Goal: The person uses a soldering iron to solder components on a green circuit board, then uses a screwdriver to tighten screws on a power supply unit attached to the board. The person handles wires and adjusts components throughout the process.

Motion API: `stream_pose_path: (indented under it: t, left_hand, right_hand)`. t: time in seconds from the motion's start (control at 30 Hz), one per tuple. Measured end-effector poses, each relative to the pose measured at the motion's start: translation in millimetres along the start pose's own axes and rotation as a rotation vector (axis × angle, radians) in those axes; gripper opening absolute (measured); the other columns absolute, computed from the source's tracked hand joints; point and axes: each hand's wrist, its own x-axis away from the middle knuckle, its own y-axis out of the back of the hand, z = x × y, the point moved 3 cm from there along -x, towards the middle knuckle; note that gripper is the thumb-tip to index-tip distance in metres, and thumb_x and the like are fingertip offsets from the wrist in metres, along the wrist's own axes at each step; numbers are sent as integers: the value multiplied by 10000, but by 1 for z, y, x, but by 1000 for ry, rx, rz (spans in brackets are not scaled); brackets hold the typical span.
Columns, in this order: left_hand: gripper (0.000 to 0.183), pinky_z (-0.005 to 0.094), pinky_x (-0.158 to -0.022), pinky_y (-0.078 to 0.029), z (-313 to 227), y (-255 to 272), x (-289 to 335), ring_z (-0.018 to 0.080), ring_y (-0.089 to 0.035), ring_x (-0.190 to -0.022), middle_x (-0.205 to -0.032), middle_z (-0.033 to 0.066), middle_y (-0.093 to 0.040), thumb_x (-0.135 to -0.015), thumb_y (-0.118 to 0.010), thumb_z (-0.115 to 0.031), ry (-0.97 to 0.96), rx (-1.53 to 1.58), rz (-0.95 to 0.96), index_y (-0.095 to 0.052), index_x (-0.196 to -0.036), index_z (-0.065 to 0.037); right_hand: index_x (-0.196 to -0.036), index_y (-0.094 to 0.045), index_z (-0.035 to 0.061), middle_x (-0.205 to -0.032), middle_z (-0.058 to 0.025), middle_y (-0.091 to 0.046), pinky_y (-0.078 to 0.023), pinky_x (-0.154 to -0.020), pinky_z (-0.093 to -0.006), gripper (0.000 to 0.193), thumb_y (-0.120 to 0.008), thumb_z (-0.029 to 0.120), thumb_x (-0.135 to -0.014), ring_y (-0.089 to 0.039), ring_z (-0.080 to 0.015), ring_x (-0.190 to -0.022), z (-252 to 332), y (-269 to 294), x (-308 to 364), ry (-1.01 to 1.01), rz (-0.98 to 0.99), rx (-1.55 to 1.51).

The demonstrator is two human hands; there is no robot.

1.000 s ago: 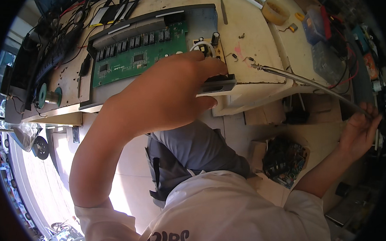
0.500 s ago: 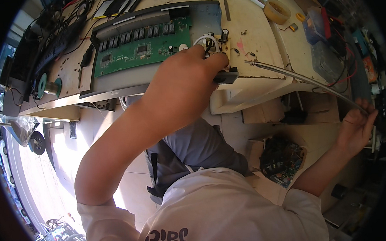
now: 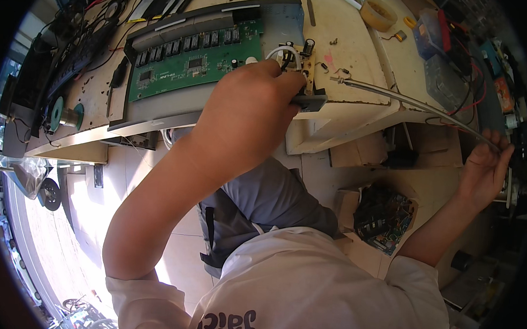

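A green circuit board point(image 3: 160, 88) with rows of black parts lies in an open grey metal case point(image 3: 283, 22) on the bench. At the case's right end sits a small tan circuit board point(image 3: 311, 63) with capacitors and a looped white cable point(image 3: 281, 48). My left hand point(image 3: 249, 104) is closed at this end, gripping the small board near the case's dark front strip point(image 3: 312, 101); its fingertips are partly hidden. Out at the right, my right hand point(image 3: 487, 167) holds a long thin metal rod point(image 3: 410, 103) between its fingers. The rod's tip is beside the small board, apart from it.
Loose small parts point(image 3: 334, 68) lie near the rod's tip. Further back are a tape roll point(image 3: 378, 14) and plastic boxes point(image 3: 447, 79). A solder spool point(image 3: 67, 116) and tangled cables point(image 3: 72, 65) occupy the bench's left. Below stands a carton of circuit boards point(image 3: 386, 218).
The rod's tip has shifted slightly up and left, with my right hand moving a little. My left hand keeps its grip; the case's dark strip sits slightly higher in view.
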Motion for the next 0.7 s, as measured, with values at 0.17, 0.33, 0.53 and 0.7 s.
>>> stream_pose_path:
  t: [0.17,0.33,0.53,0.7]
  left_hand:
    - [336,414,-726,-536,4,-4,-1,352,-665,-829,-958,142,-648,-782,-798,-18,-38,10,-28,-710,-1106,-27]
    - [337,408,-728,-542,4,-2,0,344,-666,-818,-966,142,-649,-780,-780,15,-101,8,-63,-701,-1107,-7]
    - [342,381,-732,-559,6,-4,-1,329,-679,-843,-976,152,-651,-789,-759,47,-74,51,-36,-698,-1124,13]
    - [370,372,-762,-564,7,6,-1,338,-689,-872,-1020,164,-671,-792,-761,58,-62,115,26,-691,-1155,33]
  right_hand:
    - [-1249,-582,-43,-1277,-239,-641,-617,-934,-358,340,-450,239,-1112,-624,-350,-1227,-2,-3,-1,-2,15,-14]
    - [-1250,-584,-37,-1285,-238,-641,-615,-940,-362,335,-454,238,-1111,-624,-355,-1233,-3,-2,-1,-10,18,-15]
    - [-1256,-587,-39,-1275,-240,-647,-615,-946,-371,336,-462,235,-1108,-629,-355,-1229,-4,2,-2,-17,1,-24]
    - [-1256,-585,-53,-1274,-249,-645,-621,-937,-375,351,-462,241,-1108,-627,-365,-1228,-6,0,-1,-17,-5,-38]
